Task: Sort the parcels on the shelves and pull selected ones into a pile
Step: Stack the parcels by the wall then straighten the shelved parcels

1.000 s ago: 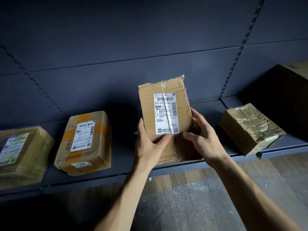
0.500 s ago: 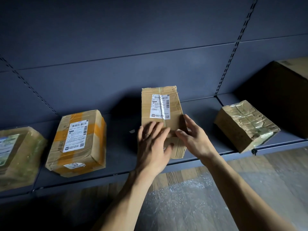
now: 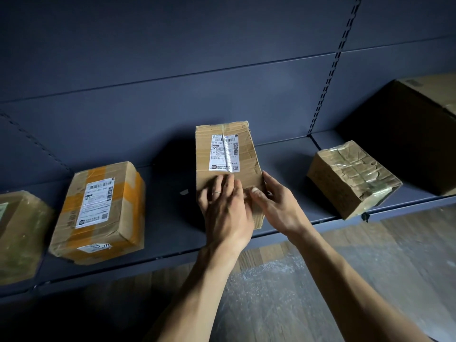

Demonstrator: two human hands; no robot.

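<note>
The left hand lay flat and open on the labelled parcel, the right hand pinched its right edge; an uneven pull could have slid it off the shelf.

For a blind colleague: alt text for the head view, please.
The left hand lies flat on a white-labelled brown cardboard parcel on a dark grey metal shelf; the right hand grips the parcel's edge. An orange-taped cardboard box and a crumpled tape-wrapped box flank it.
</note>
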